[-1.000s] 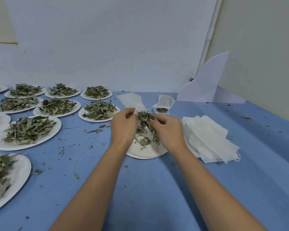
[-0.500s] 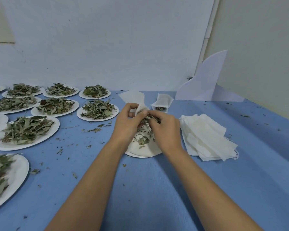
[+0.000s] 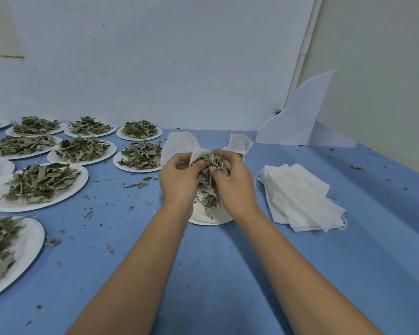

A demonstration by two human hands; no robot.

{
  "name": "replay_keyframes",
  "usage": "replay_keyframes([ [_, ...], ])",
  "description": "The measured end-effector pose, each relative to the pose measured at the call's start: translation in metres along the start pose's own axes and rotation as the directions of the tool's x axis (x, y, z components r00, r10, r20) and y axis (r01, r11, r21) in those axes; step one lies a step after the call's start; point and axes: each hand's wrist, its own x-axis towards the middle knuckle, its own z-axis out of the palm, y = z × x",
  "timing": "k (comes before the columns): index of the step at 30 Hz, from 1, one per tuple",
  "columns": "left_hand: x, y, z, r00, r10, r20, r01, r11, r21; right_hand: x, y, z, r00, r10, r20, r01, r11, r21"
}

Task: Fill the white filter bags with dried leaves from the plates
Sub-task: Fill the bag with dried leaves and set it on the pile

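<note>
My left hand pinches the mouth of a white filter bag held just above a white paper plate at the table's middle. My right hand grips a clump of dried green leaves and presses it against the bag's opening. Loose leaves hang down between both hands onto the plate. Most of the bag is hidden behind my fingers.
A stack of empty filter bags lies to the right. A filled bag and a flat bag sit behind my hands. Several leaf-laden plates cover the left side. A white board stands at the back right.
Both hands have lifted slightly with the leaf clump, and the bag's white mouth now shows above my left thumb. The leaves sit higher between the fingers.
</note>
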Motion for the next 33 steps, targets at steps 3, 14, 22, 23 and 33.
replay_keyframes([
  [3, -0.001, -0.004, 0.002, 0.996, 0.052, -0.072, -0.048, 0.997, 0.068, -0.003, -0.002, 0.006, 0.999, -0.009, -0.043, 0.007, 0.998, -0.055],
  [14, -0.009, -0.001, 0.012, 0.98, -0.015, 0.196, -0.032, 0.972, 0.235, -0.001, -0.002, 0.007, 0.991, 0.12, -0.053, -0.118, 0.992, 0.044],
  [22, -0.007, 0.003, 0.004, 0.982, -0.007, 0.191, -0.04, 0.97, 0.24, -0.009, -0.005, 0.008, 0.979, 0.137, 0.151, -0.168, 0.961, 0.219],
  [23, -0.007, 0.003, 0.003, 0.984, 0.008, 0.175, -0.051, 0.97, 0.238, -0.009, -0.005, 0.007, 0.978, 0.136, 0.156, -0.17, 0.958, 0.231],
  [33, -0.005, 0.002, 0.0, 0.991, 0.098, 0.092, -0.121, 0.945, 0.305, -0.008, -0.01, -0.003, 0.991, 0.129, 0.02, -0.128, 0.934, 0.335],
])
